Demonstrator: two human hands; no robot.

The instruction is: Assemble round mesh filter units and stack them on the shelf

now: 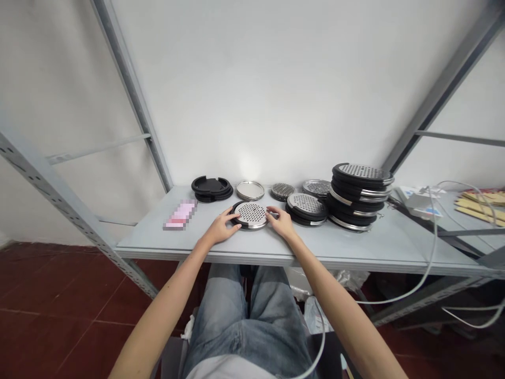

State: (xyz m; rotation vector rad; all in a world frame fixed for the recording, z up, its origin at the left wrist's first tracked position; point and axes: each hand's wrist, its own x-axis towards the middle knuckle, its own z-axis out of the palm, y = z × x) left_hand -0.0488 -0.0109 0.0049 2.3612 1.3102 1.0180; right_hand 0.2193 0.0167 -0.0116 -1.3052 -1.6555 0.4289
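Note:
A round perforated metal disc (251, 215) with a black rim and a shiny metal band lies flat on the grey table (260, 247) in front of me. My left hand (223, 226) grips its left edge, thumb and fingers on the black rim. On the opposite side, my right hand (280, 221) holds the right edge with bent fingers. Just right of that hand is a short stack of similar discs (306, 206). Behind the held disc lie thin shiny metal rings (250, 189) and a small pile of perforated metal plates (282, 191).
Black rings (212, 188) are piled at the back left, near a blurred pink phone-shaped object (180, 215). A tall stack of rimmed discs (360, 197) stands at right, beside another metal ring pile (316, 187). Shelf posts (130, 79) flank the table. A white cable (432, 252) hangs over its right front edge.

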